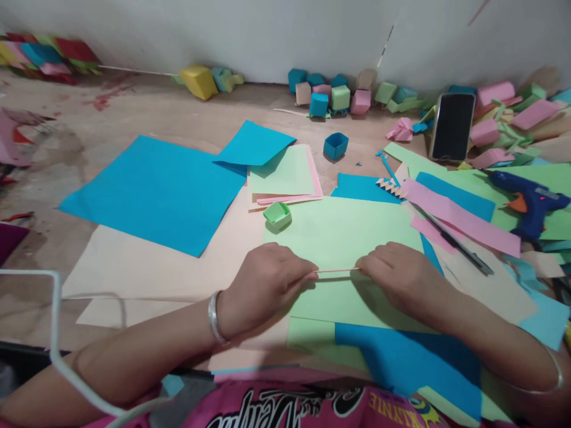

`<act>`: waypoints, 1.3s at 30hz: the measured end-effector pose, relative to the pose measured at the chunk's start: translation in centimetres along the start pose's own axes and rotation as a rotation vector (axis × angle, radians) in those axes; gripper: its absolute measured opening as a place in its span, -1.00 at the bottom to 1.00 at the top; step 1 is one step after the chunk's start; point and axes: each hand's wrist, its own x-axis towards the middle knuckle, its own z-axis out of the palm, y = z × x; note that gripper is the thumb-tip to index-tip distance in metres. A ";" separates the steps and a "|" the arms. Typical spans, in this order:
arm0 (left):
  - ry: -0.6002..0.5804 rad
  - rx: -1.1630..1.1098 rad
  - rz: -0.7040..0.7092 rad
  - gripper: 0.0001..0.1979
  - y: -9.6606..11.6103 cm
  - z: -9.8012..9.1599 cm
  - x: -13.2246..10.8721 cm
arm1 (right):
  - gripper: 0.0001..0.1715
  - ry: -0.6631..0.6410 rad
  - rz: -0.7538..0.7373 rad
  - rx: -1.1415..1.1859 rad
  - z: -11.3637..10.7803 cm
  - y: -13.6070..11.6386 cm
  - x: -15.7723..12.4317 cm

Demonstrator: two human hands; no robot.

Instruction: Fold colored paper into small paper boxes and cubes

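Observation:
My left hand (272,282) and my right hand (397,276) are both closed, each pinching one end of a thin peach paper strip (336,271). The strip is stretched level between them and seen nearly edge-on, so its width is hard to tell. It hovers over a light green paper sheet (352,229). Just beyond my left hand stands a small open green paper box (277,215). Farther off is a small open blue paper box (336,146). Small paper squares (283,175) in green and pink lie stacked behind the green box.
A large blue sheet (160,193) lies at left over peach paper (147,264). At right are a blue glue gun (529,199), a black pen (459,245), pink strips (468,217) and a propped phone (452,126). Folded paper cubes (319,104) line the wall. A white cable (56,321) crosses lower left.

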 end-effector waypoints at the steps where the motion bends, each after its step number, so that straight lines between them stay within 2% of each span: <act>1: -0.005 0.000 -0.016 -0.75 -0.2 -0.2 0.0 | -0.72 -0.030 0.018 0.024 0.0 0.4 -0.1; 4: -0.046 -0.012 -0.066 -0.77 -0.6 -0.9 0.1 | -0.74 -0.148 0.076 0.094 0.2 1.1 -0.3; 10: -0.149 -0.079 -0.184 -0.81 -1.2 -2.0 0.5 | -0.77 -0.275 0.144 0.286 0.2 2.2 0.4; 13: -0.128 -0.102 -0.239 -0.82 -1.4 -2.6 0.8 | -0.71 -0.254 0.214 0.399 0.0 2.6 0.7; 15: -0.075 -0.139 -0.260 -0.83 -1.5 -3.0 0.9 | -0.65 -0.217 0.259 0.463 -0.2 2.7 0.9; 18: 0.050 -0.190 -0.290 -0.85 -1.5 -3.9 0.8 | -0.62 -0.227 0.303 0.630 -0.4 2.8 1.0; 20: 0.205 -0.214 -0.340 -0.84 -1.4 -4.9 0.8 | -0.63 -0.206 0.364 0.724 -0.5 2.9 0.9; 22: 0.431 -0.219 -0.425 -0.83 -1.1 -6.0 0.9 | -0.64 -0.122 0.445 0.781 -0.7 3.0 0.7; 23: 0.494 -0.228 -0.444 -0.83 -0.8 -6.4 1.0 | -0.64 -0.068 0.487 0.818 -0.8 3.0 0.7; 24: 0.505 -0.242 -0.442 -0.83 -0.5 -6.7 1.2 | -0.64 -0.012 0.525 0.868 -0.9 2.8 0.6; 25: 0.444 -0.263 -0.412 -0.83 -0.1 -6.8 1.5 | -0.64 0.039 0.558 0.932 -1.1 2.5 0.7; 28: 0.079 -0.361 -0.255 -0.84 1.3 -6.0 2.9 | -0.65 0.139 0.622 1.138 -1.6 1.0 1.6; 29: 0.024 -0.401 -0.237 -0.81 1.8 -5.5 3.6 | -0.65 0.150 0.623 1.187 -1.8 0.4 2.1; 32: 0.019 -0.523 -0.235 -0.76 2.8 -4.0 5.7 | -0.60 0.155 0.565 1.286 -2.2 -1.1 4.1; 34: 0.108 -0.628 -0.280 -0.75 3.0 -3.3 6.9 | -0.55 0.188 0.540 1.321 -2.4 -1.5 5.3; 39: 0.191 -0.843 -0.386 -0.77 2.0 -2.3 8.0 | -0.51 0.272 0.512 1.327 -1.8 -1.0 6.8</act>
